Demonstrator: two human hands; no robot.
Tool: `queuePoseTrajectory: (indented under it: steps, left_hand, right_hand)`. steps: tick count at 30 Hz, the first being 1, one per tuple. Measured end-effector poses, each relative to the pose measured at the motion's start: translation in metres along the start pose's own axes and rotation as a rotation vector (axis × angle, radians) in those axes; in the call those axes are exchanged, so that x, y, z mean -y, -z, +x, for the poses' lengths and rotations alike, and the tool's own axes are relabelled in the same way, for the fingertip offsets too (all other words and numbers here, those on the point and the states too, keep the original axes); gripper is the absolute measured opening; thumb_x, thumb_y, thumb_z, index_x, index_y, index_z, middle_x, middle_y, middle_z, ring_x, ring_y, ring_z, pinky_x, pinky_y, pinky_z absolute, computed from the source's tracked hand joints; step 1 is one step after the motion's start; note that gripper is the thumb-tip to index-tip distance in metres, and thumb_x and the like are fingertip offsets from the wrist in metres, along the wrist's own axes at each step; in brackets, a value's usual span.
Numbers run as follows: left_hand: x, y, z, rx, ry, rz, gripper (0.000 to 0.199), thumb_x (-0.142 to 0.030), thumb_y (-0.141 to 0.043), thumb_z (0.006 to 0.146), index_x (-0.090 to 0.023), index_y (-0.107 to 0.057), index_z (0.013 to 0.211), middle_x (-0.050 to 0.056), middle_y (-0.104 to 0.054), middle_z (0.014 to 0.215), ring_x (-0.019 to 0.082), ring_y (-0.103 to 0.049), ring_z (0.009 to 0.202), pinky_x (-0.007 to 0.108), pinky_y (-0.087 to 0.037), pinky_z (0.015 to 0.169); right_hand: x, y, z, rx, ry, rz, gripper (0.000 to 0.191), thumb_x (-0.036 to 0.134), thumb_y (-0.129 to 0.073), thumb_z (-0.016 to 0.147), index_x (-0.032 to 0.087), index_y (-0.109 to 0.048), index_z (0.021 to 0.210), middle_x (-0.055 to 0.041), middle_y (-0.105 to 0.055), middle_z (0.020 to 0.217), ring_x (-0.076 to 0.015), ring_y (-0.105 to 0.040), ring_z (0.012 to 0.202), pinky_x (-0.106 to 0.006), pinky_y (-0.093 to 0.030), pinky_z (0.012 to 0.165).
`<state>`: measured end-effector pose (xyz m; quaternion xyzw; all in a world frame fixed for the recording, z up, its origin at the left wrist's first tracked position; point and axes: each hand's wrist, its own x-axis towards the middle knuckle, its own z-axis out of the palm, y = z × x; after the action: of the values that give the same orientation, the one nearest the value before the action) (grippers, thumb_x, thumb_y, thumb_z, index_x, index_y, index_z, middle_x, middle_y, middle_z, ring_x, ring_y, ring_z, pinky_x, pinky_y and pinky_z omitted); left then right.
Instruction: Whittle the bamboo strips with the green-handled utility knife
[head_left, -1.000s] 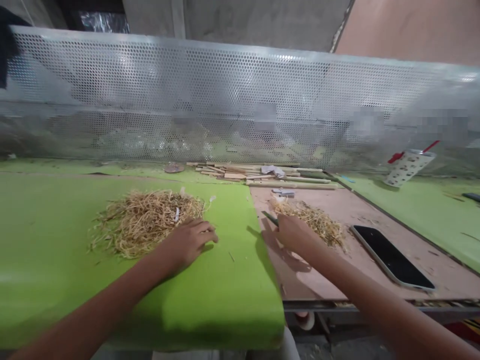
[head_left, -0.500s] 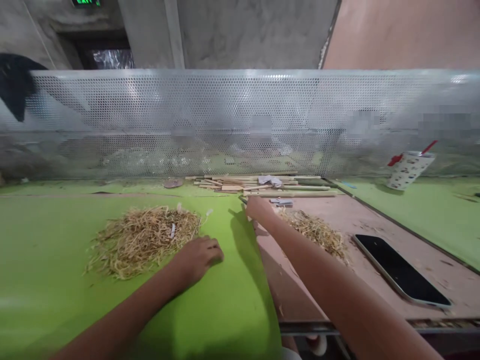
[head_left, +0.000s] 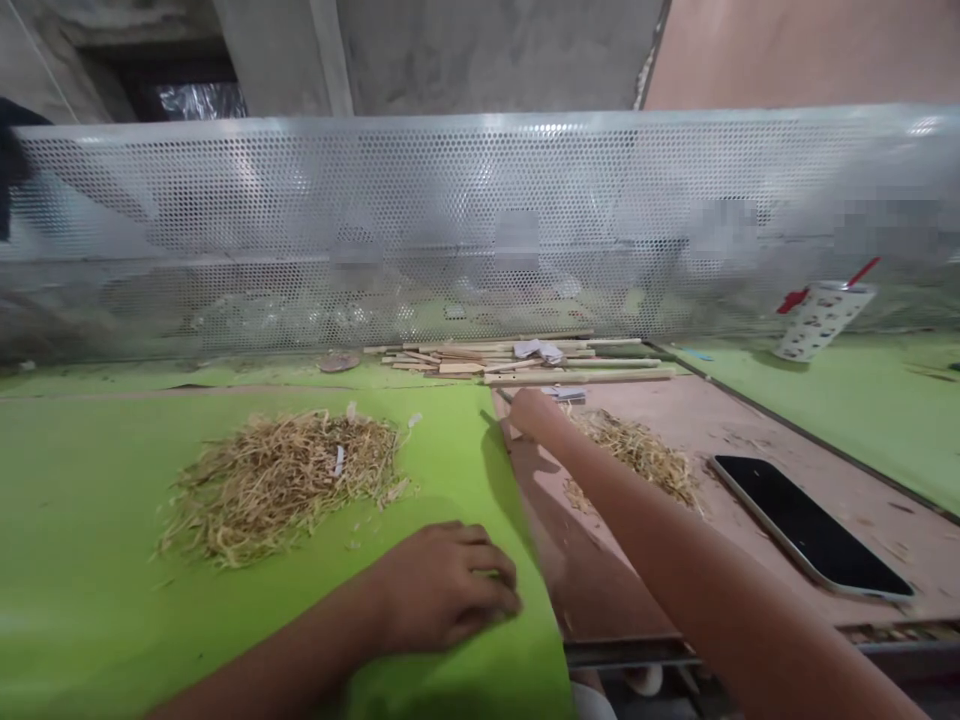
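My left hand [head_left: 450, 588] rests on the green sheet [head_left: 442, 450] near its right edge, palm down, with fingers loosely bent and nothing visible in them. To its upper left lies a heap of straw-like shavings [head_left: 277, 480] with a small white strip [head_left: 339, 461] on it. My right hand [head_left: 535, 414] is closed over the seam between the green sheet and the pinkish board [head_left: 600, 600]. From its fingers sticks the tip of a thin dark tool [head_left: 505, 396]; the rest is hidden. A second pile of shavings [head_left: 637, 450] is partly behind my right forearm.
Several bamboo-like sticks [head_left: 577, 378] and a crumpled white scrap [head_left: 538, 350] lie along the back. Behind them rises a perforated metal screen [head_left: 420, 200]. A phone [head_left: 810, 525] lies on the board at right; a patterned tumbler [head_left: 823, 320] with a red straw stands farther back.
My left hand has moved right and nearer to me, away from the shavings heap. My right hand has shifted slightly right, still closed on the thin tool. The view has tilted slightly down.
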<state>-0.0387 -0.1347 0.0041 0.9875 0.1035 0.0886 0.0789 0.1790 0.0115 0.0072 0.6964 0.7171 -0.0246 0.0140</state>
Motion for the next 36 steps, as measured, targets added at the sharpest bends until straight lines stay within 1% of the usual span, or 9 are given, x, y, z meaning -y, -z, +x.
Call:
queuePoseTrajectory:
  steps: [4, 8, 12, 15, 18, 20, 25, 29, 36]
  left_hand:
    - [0.021, 0.009, -0.012, -0.016, 0.275, 0.026, 0.028, -0.028, -0.042, 0.090, -0.021, -0.069, 0.096, 0.006, -0.071, 0.101, 0.019, -0.061, 0.090, 0.038, -0.045, 0.082]
    - [0.039, 0.023, -0.005, -0.161, 0.574, -0.127, 0.034, -0.039, -0.045, 0.089, -0.018, -0.072, 0.081, 0.010, -0.070, 0.087, 0.019, -0.061, 0.076, 0.039, -0.048, 0.074]
    - [0.054, 0.032, 0.026, -0.467, 0.796, -0.479, 0.028, -0.040, -0.053, 0.084, -0.020, -0.070, 0.092, 0.009, -0.069, 0.088, 0.014, -0.056, 0.057, 0.029, -0.045, 0.053]
    - [0.064, 0.033, 0.054, -0.691, 0.840, -0.868, 0.028, -0.040, -0.056, 0.082, -0.020, -0.064, 0.100, 0.009, -0.066, 0.101, 0.014, -0.060, 0.068, 0.027, -0.048, 0.057]
    - [0.072, 0.029, 0.070, -0.768, 0.808, -1.184, 0.025, -0.040, -0.055, 0.082, -0.017, -0.061, 0.089, 0.007, -0.064, 0.091, 0.013, -0.059, 0.066, 0.027, -0.049, 0.060]
    - [0.077, 0.025, 0.071, -0.777, 0.773, -1.215, 0.022, -0.038, -0.061, 0.078, -0.016, -0.060, 0.082, 0.003, -0.061, 0.078, 0.012, -0.057, 0.063, 0.027, -0.048, 0.062]
    - [0.085, 0.023, 0.054, -0.765, 0.711, -0.776, 0.027, -0.039, -0.061, 0.076, -0.016, -0.064, 0.090, 0.002, -0.062, 0.078, 0.013, -0.055, 0.069, 0.026, -0.043, 0.065]
    - [0.084, 0.021, 0.050, -0.666, 0.567, -0.625, 0.019, -0.031, -0.056, 0.079, -0.015, -0.063, 0.086, 0.003, -0.063, 0.082, 0.014, -0.056, 0.074, 0.026, -0.041, 0.069]
    - [0.069, 0.006, 0.064, -0.628, 0.352, -1.016, 0.005, -0.020, -0.052, 0.079, -0.015, -0.052, 0.081, 0.002, -0.061, 0.072, 0.012, -0.060, 0.065, 0.030, -0.049, 0.068]
  right_hand:
    - [-0.036, 0.004, -0.020, -0.011, -0.148, 0.046, 0.032, 0.012, -0.044, 0.084, 0.001, -0.067, 0.103, -0.0274, -0.067, 0.100, -0.0288, -0.065, 0.097, -0.029, -0.048, 0.069]
    - [-0.058, 0.021, -0.041, -0.002, -0.244, 0.187, 0.024, 0.015, -0.046, 0.081, 0.007, -0.068, 0.087, -0.0168, -0.069, 0.073, -0.0213, -0.067, 0.064, -0.025, -0.046, 0.054]
    - [-0.046, 0.035, -0.069, -0.189, -0.225, 0.616, 0.015, 0.023, -0.049, 0.083, 0.013, -0.059, 0.082, -0.0040, -0.058, 0.052, -0.0140, -0.053, 0.040, -0.024, -0.039, 0.040]
    - [-0.015, 0.035, -0.093, -0.154, -0.046, 0.820, 0.016, 0.029, -0.048, 0.087, 0.017, -0.051, 0.076, 0.0014, -0.051, 0.048, -0.0101, -0.045, 0.037, -0.022, -0.037, 0.038]
    - [0.014, 0.029, -0.113, -0.056, 0.105, 0.839, 0.017, 0.032, -0.047, 0.089, 0.019, -0.048, 0.077, 0.0018, -0.051, 0.051, -0.0091, -0.044, 0.037, -0.021, -0.036, 0.038]
    - [0.024, 0.025, -0.122, -0.036, 0.154, 0.834, 0.016, 0.034, -0.046, 0.090, 0.020, -0.046, 0.081, 0.0014, -0.052, 0.056, -0.0089, -0.044, 0.040, -0.021, -0.035, 0.039]
    - [0.014, 0.018, -0.136, -0.169, 0.189, 0.623, 0.011, 0.028, -0.037, 0.093, 0.021, -0.043, 0.087, 0.0000, -0.056, 0.067, -0.0111, -0.046, 0.051, -0.021, -0.030, 0.046]
    - [0.005, 0.009, -0.151, -0.105, 0.319, 0.344, 0.020, 0.031, -0.031, 0.096, 0.020, -0.047, 0.100, -0.0014, -0.059, 0.069, -0.0136, -0.049, 0.056, -0.022, -0.027, 0.050]
    - [0.018, -0.003, -0.162, 0.054, 0.343, -0.077, 0.033, 0.034, -0.029, 0.097, 0.020, -0.048, 0.119, -0.0086, -0.068, 0.079, -0.0208, -0.061, 0.066, -0.025, -0.027, 0.051]
